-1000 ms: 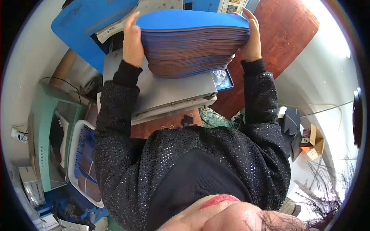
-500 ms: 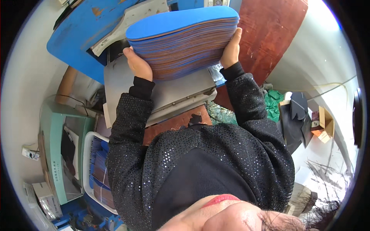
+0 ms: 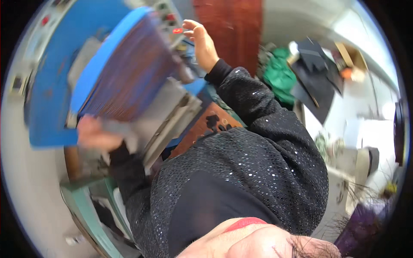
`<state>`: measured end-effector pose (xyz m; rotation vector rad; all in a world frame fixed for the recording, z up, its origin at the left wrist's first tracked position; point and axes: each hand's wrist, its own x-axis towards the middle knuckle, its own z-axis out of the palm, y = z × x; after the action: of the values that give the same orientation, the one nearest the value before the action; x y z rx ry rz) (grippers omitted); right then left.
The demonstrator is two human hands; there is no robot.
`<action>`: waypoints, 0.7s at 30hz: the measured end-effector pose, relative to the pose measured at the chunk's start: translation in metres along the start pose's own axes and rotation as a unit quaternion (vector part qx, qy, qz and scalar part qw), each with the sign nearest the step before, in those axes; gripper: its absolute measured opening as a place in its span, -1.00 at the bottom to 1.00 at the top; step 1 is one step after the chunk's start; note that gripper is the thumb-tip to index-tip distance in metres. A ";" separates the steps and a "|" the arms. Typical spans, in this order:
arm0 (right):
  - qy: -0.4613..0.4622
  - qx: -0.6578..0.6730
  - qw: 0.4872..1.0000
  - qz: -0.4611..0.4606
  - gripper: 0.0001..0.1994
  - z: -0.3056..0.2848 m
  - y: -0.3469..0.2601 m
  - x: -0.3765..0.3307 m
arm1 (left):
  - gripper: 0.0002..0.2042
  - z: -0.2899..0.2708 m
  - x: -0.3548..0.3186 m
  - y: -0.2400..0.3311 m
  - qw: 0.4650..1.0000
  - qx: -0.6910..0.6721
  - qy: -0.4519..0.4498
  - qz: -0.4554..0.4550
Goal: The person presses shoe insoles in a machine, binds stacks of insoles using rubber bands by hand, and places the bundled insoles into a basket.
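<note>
A tall stack of blue and brown insole-shaped sheets (image 3: 124,71) with rounded ends is at the upper left, over the grey metal bed (image 3: 161,107) of a blue machine. Motion blurs it, and I cannot tell whether its underside rests on the bed. By the stack's near left end is my left hand (image 3: 97,134), too smeared to read its fingers or whether it touches the sheets. My right hand (image 3: 204,45) is raised beyond the stack's right end, apart from it, fingers spread and holding nothing.
The blue machine body (image 3: 47,101) rises behind the stack, with a control panel (image 3: 170,17) at its right. A reddish-brown board (image 3: 228,38) stands at the back. Green bag material (image 3: 277,73), black sheets (image 3: 314,73) and an open carton (image 3: 355,60) lie to the right. A green cabinet (image 3: 88,210) is near left.
My right hand has come off the stack and opened. The view has swung to the right, so the stack appears farther left and tilted. My left hand is near its lower end.
</note>
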<state>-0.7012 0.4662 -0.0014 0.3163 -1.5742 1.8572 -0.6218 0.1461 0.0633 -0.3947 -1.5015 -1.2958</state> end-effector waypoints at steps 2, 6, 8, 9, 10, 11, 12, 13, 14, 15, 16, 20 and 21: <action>0.062 -0.033 0.997 -0.016 -0.68 -0.063 0.009 -0.028 | -0.46 -0.012 -0.009 0.033 0.983 0.155 0.064 0.078; 0.196 -0.403 0.893 0.053 -0.77 -0.233 0.032 -0.139 | -0.47 0.014 -0.062 0.068 0.961 -0.026 -0.071 0.266; 0.329 -0.440 0.814 0.188 -0.74 -0.313 0.035 -0.209 | -0.55 0.040 -0.087 0.080 0.944 -0.078 -0.286 0.146; 0.400 -0.427 0.785 0.204 -0.72 -0.348 0.031 -0.242 | -0.61 0.054 -0.102 0.086 0.943 -0.051 -0.318 0.083; 0.445 -0.460 0.727 0.247 -0.74 -0.382 0.024 -0.270 | -0.66 0.068 -0.115 0.091 0.939 -0.018 -0.343 0.020; 0.486 -0.526 0.642 0.274 -0.77 -0.409 0.015 -0.296 | -0.72 0.083 -0.123 0.092 0.923 -0.030 -0.380 -0.046; 0.515 -0.545 0.601 0.277 -0.80 -0.434 0.005 -0.316 | -0.77 0.097 -0.131 0.093 0.904 -0.030 -0.414 -0.104; 0.528 -0.548 0.584 0.283 -0.81 -0.456 -0.007 -0.333 | -0.83 0.109 -0.137 0.092 0.884 -0.017 -0.451 -0.123; 0.533 -0.565 0.550 0.307 -0.83 -0.477 -0.020 -0.343 | -0.83 0.121 -0.150 0.092 0.867 -0.042 -0.456 -0.196; 0.534 -0.586 0.540 0.281 -0.83 -0.496 -0.032 -0.349 | -0.83 0.130 -0.161 0.092 0.844 -0.076 -0.486 -0.216; 0.531 -0.594 0.532 0.285 -0.83 -0.510 -0.036 -0.351 | -0.83 0.138 -0.171 0.092 0.821 -0.097 -0.509 -0.240; 0.508 -0.645 0.440 0.363 -0.80 -0.573 -0.064 -0.343 | -0.85 0.163 -0.224 0.103 0.751 -0.176 -0.538 -0.340; 0.508 -0.638 0.422 0.397 -0.78 -0.582 -0.068 -0.340 | -0.86 0.166 -0.233 0.108 0.748 -0.176 -0.543 -0.339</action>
<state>-0.2699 0.9047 -0.2857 -2.0895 -1.6018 0.3027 -0.5296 0.4127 -0.0540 -1.0451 -2.5195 -2.1261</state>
